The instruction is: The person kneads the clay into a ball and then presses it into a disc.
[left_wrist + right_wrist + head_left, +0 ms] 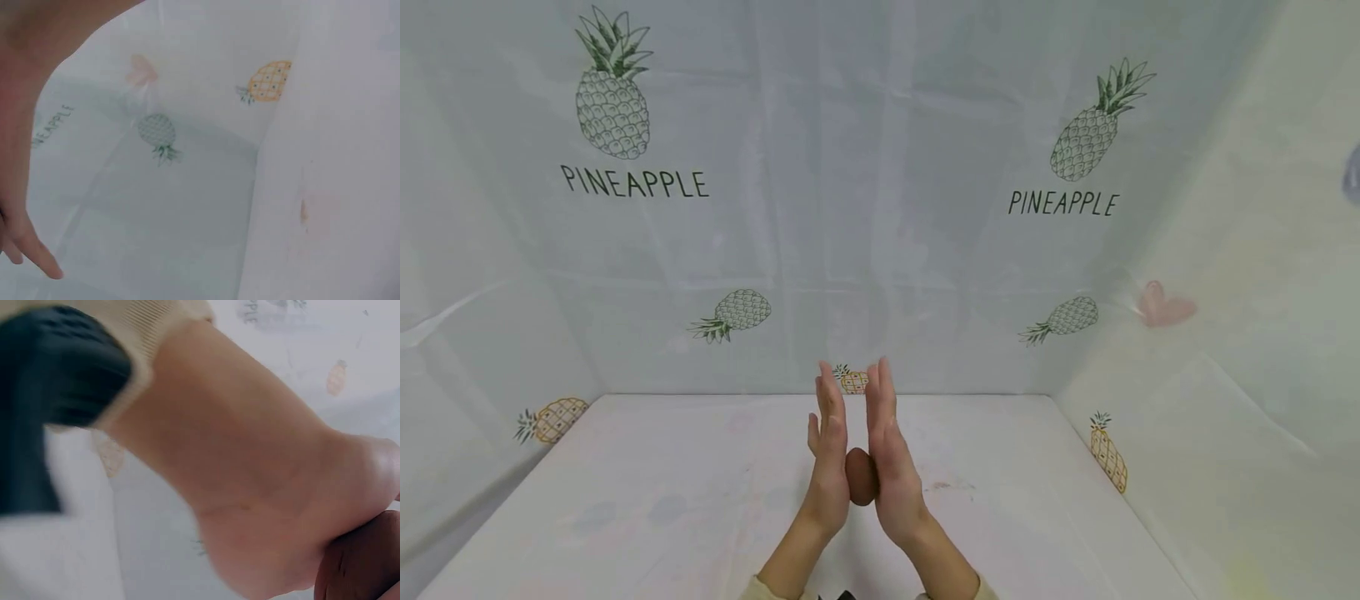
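Between my two palms sits a brown egg-shaped lump (pixel 862 477) that looks like clay, pressed near the heels of the hands and held above the table. My left hand (pixel 829 467) stands upright on one side, its fingers straight and pointing forward. Facing it, my right hand (pixel 893 471) is upright too, fingers straight. The palms are apart at the fingertips. In the right wrist view, small creases mark the lump (pixel 362 562) beside the heel of the right hand (pixel 269 544). Only an edge of the left hand (pixel 15 144) shows in the left wrist view; the lump is hidden there.
A white table (pixel 662 467) lies under the hands, with a faint reddish-brown smudge (pixel 943 485) on its surface. Pale sheeting (pixel 865 208) printed with pineapples hangs behind it and along both sides. A dark wrist strap (pixel 75 369) sits over the beige right sleeve (pixel 165 319).
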The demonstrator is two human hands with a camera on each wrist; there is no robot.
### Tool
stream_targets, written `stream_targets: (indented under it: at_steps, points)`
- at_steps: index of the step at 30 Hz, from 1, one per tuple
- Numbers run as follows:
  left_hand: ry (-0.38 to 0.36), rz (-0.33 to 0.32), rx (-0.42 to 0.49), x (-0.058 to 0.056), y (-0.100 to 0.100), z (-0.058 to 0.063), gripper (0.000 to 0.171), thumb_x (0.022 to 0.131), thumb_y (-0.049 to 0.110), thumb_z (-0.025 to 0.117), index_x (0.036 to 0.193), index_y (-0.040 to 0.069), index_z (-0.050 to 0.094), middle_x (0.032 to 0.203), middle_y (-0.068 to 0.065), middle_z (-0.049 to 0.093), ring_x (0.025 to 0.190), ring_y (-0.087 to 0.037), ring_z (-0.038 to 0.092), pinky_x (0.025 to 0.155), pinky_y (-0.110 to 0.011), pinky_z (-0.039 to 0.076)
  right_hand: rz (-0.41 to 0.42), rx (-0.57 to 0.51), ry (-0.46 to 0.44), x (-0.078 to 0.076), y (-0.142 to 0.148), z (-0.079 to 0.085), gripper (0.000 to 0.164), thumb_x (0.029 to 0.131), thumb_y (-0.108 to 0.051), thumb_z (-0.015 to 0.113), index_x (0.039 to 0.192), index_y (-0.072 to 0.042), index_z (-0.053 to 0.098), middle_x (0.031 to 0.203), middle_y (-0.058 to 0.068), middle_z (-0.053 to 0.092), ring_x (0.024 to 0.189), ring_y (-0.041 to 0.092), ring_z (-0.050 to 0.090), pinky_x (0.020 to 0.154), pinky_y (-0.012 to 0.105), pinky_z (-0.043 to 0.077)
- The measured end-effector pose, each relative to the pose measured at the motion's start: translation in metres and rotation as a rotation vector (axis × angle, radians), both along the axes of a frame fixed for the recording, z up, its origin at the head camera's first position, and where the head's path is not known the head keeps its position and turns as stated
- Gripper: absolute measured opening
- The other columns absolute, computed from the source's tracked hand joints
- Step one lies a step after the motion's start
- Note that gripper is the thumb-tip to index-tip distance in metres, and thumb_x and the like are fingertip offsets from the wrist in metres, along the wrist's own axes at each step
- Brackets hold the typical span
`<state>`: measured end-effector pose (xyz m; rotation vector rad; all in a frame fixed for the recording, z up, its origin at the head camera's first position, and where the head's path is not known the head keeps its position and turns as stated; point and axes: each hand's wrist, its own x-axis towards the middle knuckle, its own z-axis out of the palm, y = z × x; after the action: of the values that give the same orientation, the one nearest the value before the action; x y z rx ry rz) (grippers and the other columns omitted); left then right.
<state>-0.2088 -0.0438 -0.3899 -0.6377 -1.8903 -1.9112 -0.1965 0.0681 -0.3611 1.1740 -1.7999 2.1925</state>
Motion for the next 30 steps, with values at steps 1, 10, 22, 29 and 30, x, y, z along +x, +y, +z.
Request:
stream_targets:
  at_steps: [1,10,22,29,30]
  points:
    - [0.000,-0.008,-0.009,0.001,0.003,-0.001,0.060,0.112,0.047,0.009,0.168,0.040,-0.012,0.175,0.015,-0.017,0.161,-0.009,-0.020,0.119,-0.061,-0.025,-0.007,-0.014,0.007,-0.001,0.003,0.001,0.059,0.112,-0.036,0.000,0.170,-0.037,-0.011,0.178,-0.007,-0.012,0.164,0.022,-0.015,0.122,0.065,-0.019]
    - [0.041,-0.066,-0.042,0.012,0.016,0.001,0.059,0.113,0.038,0.006,0.169,0.034,-0.012,0.175,0.018,-0.019,0.162,-0.009,-0.020,0.120,-0.061,-0.024,-0.023,-0.085,-0.041,-0.014,0.012,-0.002,0.060,0.113,-0.041,0.004,0.170,-0.036,-0.013,0.178,-0.005,-0.014,0.163,0.023,-0.018,0.123,0.064,-0.020]
    - [0.041,-0.015,0.030,0.005,-0.012,0.012,0.063,0.111,0.052,0.011,0.168,0.040,-0.014,0.174,0.016,-0.022,0.160,-0.009,-0.025,0.119,-0.059,-0.028,0.083,0.061,-0.086,-0.005,-0.010,-0.012,0.059,0.113,-0.039,0.004,0.169,-0.040,-0.014,0.178,-0.008,-0.010,0.164,0.020,-0.015,0.125,0.063,-0.016]
    - [-0.007,0.004,-0.016,-0.002,-0.004,0.001,0.060,0.112,0.049,0.008,0.167,0.041,-0.014,0.174,0.015,-0.020,0.160,-0.009,-0.023,0.119,-0.061,-0.025,0.023,-0.018,-0.030,-0.004,-0.003,-0.004,0.059,0.112,-0.036,0.003,0.170,-0.037,-0.011,0.179,-0.005,-0.009,0.164,0.022,-0.015,0.121,0.067,-0.019]
    - [-0.011,-0.003,-0.022,-0.002,-0.001,-0.001,0.060,0.112,0.047,0.008,0.167,0.040,-0.014,0.174,0.015,-0.020,0.160,-0.009,-0.022,0.119,-0.061,-0.025,0.012,-0.034,-0.023,-0.005,0.000,-0.004,0.060,0.112,-0.036,0.003,0.170,-0.036,-0.011,0.179,-0.004,-0.009,0.164,0.024,-0.015,0.121,0.067,-0.020]
